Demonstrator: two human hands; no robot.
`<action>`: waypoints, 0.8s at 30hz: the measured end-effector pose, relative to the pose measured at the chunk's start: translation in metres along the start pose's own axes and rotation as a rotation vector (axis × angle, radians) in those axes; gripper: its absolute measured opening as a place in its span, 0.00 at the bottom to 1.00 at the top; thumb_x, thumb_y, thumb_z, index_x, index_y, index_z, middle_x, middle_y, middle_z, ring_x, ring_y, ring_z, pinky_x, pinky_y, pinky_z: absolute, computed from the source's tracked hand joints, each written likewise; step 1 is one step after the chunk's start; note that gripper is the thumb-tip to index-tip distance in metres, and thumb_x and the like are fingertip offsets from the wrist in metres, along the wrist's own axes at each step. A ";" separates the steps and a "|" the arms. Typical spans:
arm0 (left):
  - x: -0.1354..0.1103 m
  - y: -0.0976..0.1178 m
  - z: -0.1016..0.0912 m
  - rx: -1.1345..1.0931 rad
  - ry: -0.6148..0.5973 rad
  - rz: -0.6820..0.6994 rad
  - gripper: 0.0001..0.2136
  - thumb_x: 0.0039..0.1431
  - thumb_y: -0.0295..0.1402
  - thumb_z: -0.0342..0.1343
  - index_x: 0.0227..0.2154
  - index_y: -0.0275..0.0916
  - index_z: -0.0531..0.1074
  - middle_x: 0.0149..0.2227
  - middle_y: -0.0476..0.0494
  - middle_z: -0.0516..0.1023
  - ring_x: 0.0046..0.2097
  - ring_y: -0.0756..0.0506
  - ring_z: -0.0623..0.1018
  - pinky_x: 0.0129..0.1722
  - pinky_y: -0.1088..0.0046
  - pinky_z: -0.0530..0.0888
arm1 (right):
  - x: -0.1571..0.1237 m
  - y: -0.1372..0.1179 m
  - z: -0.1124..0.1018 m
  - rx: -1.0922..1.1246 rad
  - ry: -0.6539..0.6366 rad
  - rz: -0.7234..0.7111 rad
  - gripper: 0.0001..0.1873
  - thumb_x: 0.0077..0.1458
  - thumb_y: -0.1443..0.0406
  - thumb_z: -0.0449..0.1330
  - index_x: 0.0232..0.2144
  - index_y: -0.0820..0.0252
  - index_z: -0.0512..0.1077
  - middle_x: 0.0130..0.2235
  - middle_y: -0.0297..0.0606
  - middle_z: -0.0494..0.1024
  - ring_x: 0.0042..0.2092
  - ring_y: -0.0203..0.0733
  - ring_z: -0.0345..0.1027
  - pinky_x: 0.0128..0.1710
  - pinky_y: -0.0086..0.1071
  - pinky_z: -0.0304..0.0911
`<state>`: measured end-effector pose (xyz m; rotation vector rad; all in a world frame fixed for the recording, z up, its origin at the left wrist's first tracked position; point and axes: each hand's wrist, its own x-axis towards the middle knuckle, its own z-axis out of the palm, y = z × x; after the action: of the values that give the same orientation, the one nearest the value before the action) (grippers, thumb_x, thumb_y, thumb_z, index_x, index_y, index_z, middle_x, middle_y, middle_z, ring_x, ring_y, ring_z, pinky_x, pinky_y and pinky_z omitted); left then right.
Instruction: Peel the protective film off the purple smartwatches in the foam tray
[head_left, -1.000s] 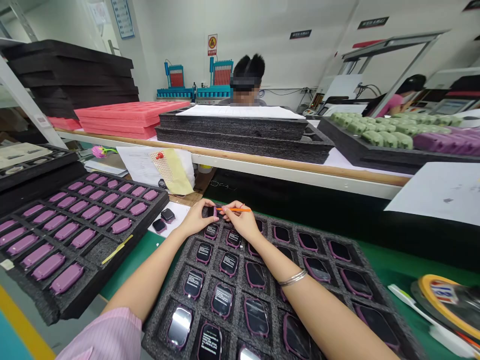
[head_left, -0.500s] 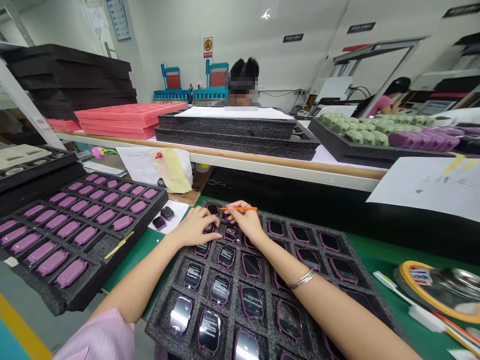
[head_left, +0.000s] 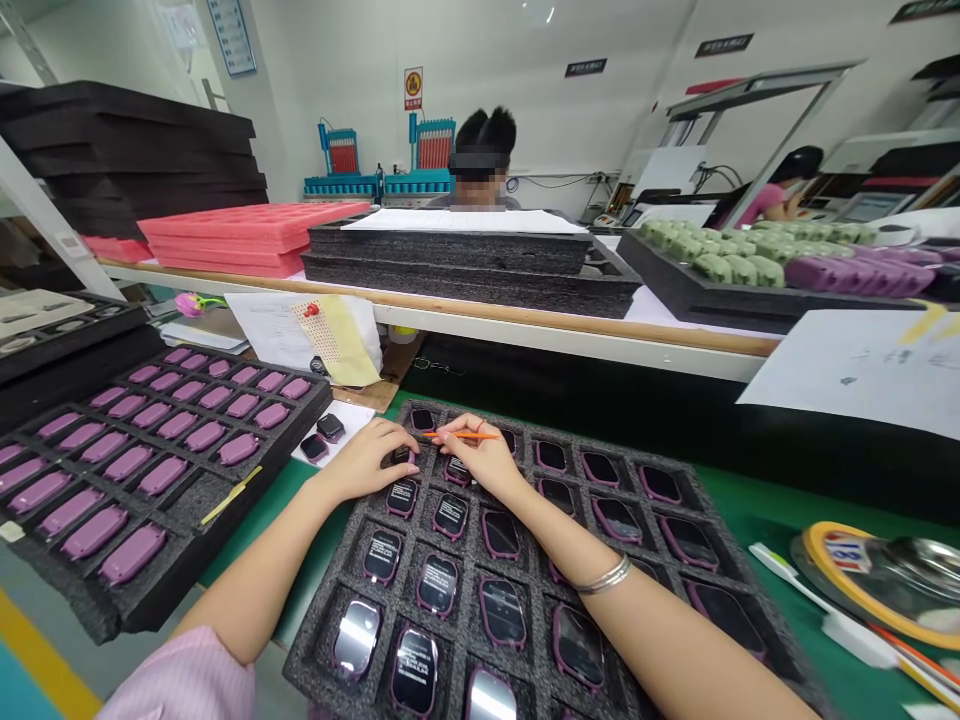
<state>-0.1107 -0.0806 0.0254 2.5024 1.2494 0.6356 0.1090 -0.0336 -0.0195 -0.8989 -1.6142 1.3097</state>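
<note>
And down a row they go! A second ago the left hand [head_left: 367, 460] had a watch up at the far left corner of the foam tray [head_left: 306, 640]; now that corner watch [head_left: 423, 420] lies dark-faced in its slot, and thumb and fingers are pinching the next watch [head_left: 403, 455] just below it, near the centre of the frame. Whether it's clear of its slot, I can't tell. Over comes the right hand [head_left: 484, 460], fingers pinched round a thin orange stick [head_left: 480, 436]; half a second back its tip was by the corner watch, and now it points left, close above the watch in the left hand. Too small to say if they touch! Lower in the frame, lit screens with white text fill much of the tray's left side, dark screens to the right, all unmoved in their slots. At left, the second tray [head_left: 161, 600] holds its rows of purple cases [head_left: 133, 555] as before, a yellow strip [head_left: 231, 495] on its edge. Between the trays, two watches sit on white paper [head_left: 358, 420], unchanged, on the green table [head_left: 731, 490].
</note>
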 end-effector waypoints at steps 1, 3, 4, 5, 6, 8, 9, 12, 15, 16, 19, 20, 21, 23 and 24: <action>0.000 -0.001 0.000 -0.017 0.007 0.003 0.11 0.64 0.43 0.57 0.43 0.45 0.75 0.46 0.45 0.78 0.51 0.42 0.74 0.54 0.64 0.68 | -0.001 -0.001 0.000 -0.005 -0.010 -0.006 0.13 0.64 0.59 0.60 0.45 0.62 0.73 0.44 0.39 0.78 0.41 0.40 0.74 0.42 0.39 0.73; 0.001 -0.004 0.001 -0.049 0.020 0.004 0.10 0.63 0.43 0.58 0.41 0.44 0.76 0.45 0.45 0.79 0.51 0.42 0.75 0.54 0.65 0.68 | -0.003 -0.002 0.001 -0.018 -0.031 -0.016 0.12 0.64 0.60 0.61 0.45 0.62 0.73 0.44 0.39 0.78 0.42 0.40 0.74 0.43 0.40 0.73; 0.002 -0.005 0.002 -0.065 0.026 0.000 0.10 0.62 0.43 0.59 0.40 0.44 0.76 0.45 0.46 0.79 0.50 0.42 0.75 0.54 0.65 0.68 | -0.003 -0.003 0.001 -0.024 -0.041 -0.019 0.12 0.64 0.60 0.61 0.45 0.62 0.73 0.44 0.39 0.78 0.42 0.40 0.75 0.43 0.40 0.73; 0.002 -0.006 0.003 -0.081 0.032 -0.007 0.10 0.61 0.43 0.60 0.40 0.44 0.76 0.45 0.46 0.79 0.50 0.42 0.75 0.54 0.64 0.68 | -0.004 -0.004 0.001 -0.030 -0.049 -0.022 0.12 0.64 0.60 0.61 0.45 0.62 0.73 0.44 0.39 0.78 0.42 0.40 0.75 0.43 0.40 0.73; 0.001 -0.008 0.004 -0.098 0.041 -0.019 0.10 0.60 0.43 0.61 0.40 0.44 0.75 0.45 0.47 0.79 0.50 0.42 0.76 0.54 0.64 0.69 | -0.004 -0.004 0.001 -0.036 -0.056 -0.023 0.12 0.64 0.59 0.61 0.45 0.62 0.73 0.44 0.39 0.78 0.42 0.40 0.75 0.43 0.40 0.73; 0.001 -0.010 0.007 -0.135 0.074 -0.062 0.13 0.58 0.43 0.63 0.42 0.44 0.73 0.45 0.46 0.78 0.49 0.42 0.76 0.53 0.64 0.70 | -0.005 -0.004 0.001 -0.046 -0.071 -0.025 0.12 0.64 0.59 0.61 0.44 0.62 0.73 0.44 0.39 0.78 0.42 0.40 0.75 0.43 0.40 0.73; 0.000 -0.010 0.008 -0.153 0.093 -0.089 0.16 0.57 0.43 0.64 0.44 0.43 0.72 0.45 0.46 0.78 0.48 0.42 0.76 0.52 0.64 0.71 | -0.005 -0.004 0.001 -0.051 -0.078 -0.025 0.12 0.64 0.59 0.61 0.44 0.63 0.73 0.43 0.39 0.78 0.42 0.40 0.75 0.43 0.40 0.73; -0.001 -0.012 0.011 -0.200 0.129 -0.155 0.22 0.53 0.43 0.67 0.46 0.42 0.68 0.45 0.45 0.76 0.47 0.42 0.77 0.51 0.63 0.73 | -0.005 -0.003 0.001 -0.067 -0.091 -0.028 0.12 0.64 0.59 0.61 0.43 0.63 0.73 0.42 0.38 0.78 0.40 0.39 0.75 0.41 0.38 0.73; -0.002 -0.012 0.012 -0.232 0.131 -0.182 0.21 0.51 0.42 0.68 0.44 0.42 0.67 0.45 0.45 0.76 0.48 0.42 0.76 0.51 0.63 0.72 | -0.005 -0.002 0.000 -0.085 -0.091 -0.034 0.12 0.64 0.59 0.61 0.43 0.62 0.73 0.42 0.38 0.78 0.39 0.38 0.74 0.40 0.37 0.73; -0.002 -0.012 0.012 -0.239 0.132 -0.187 0.21 0.51 0.42 0.68 0.44 0.42 0.67 0.45 0.45 0.76 0.48 0.42 0.76 0.51 0.63 0.72 | -0.005 -0.002 0.000 -0.090 -0.090 -0.037 0.12 0.64 0.59 0.61 0.43 0.62 0.73 0.42 0.38 0.78 0.39 0.38 0.74 0.40 0.37 0.73; -0.002 -0.012 0.013 -0.252 0.134 -0.197 0.21 0.51 0.42 0.68 0.44 0.42 0.68 0.45 0.45 0.75 0.48 0.42 0.76 0.51 0.62 0.72 | -0.005 -0.002 0.000 -0.105 -0.093 -0.043 0.12 0.64 0.59 0.60 0.44 0.62 0.73 0.42 0.38 0.78 0.39 0.39 0.74 0.40 0.38 0.73; -0.002 -0.012 0.013 -0.253 0.134 -0.199 0.21 0.51 0.42 0.68 0.43 0.41 0.68 0.45 0.45 0.75 0.48 0.42 0.76 0.51 0.62 0.72 | -0.005 -0.002 0.000 -0.110 -0.094 -0.045 0.12 0.64 0.59 0.60 0.44 0.62 0.73 0.42 0.38 0.78 0.39 0.39 0.74 0.40 0.38 0.73; -0.002 -0.012 0.013 -0.253 0.135 -0.200 0.21 0.51 0.42 0.68 0.43 0.41 0.68 0.45 0.45 0.75 0.48 0.42 0.76 0.51 0.62 0.72 | -0.005 -0.002 0.000 -0.116 -0.096 -0.048 0.12 0.64 0.59 0.60 0.44 0.62 0.73 0.42 0.38 0.78 0.39 0.39 0.74 0.40 0.38 0.73; -0.002 -0.012 0.013 -0.249 0.137 -0.202 0.20 0.51 0.42 0.68 0.43 0.42 0.68 0.45 0.45 0.76 0.48 0.42 0.76 0.51 0.62 0.72 | -0.006 -0.002 0.000 -0.126 -0.099 -0.053 0.12 0.64 0.59 0.60 0.44 0.62 0.73 0.42 0.38 0.78 0.40 0.39 0.74 0.40 0.38 0.73; -0.002 -0.011 0.013 -0.246 0.138 -0.202 0.20 0.51 0.41 0.68 0.43 0.42 0.68 0.45 0.45 0.76 0.48 0.42 0.76 0.51 0.62 0.72 | -0.006 -0.002 0.000 -0.130 -0.101 -0.056 0.12 0.64 0.59 0.60 0.44 0.62 0.73 0.42 0.38 0.78 0.40 0.39 0.74 0.40 0.38 0.73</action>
<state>-0.1129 -0.0757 0.0087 2.1330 1.3580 0.8653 0.1113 -0.0391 -0.0187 -0.8699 -1.8076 1.2403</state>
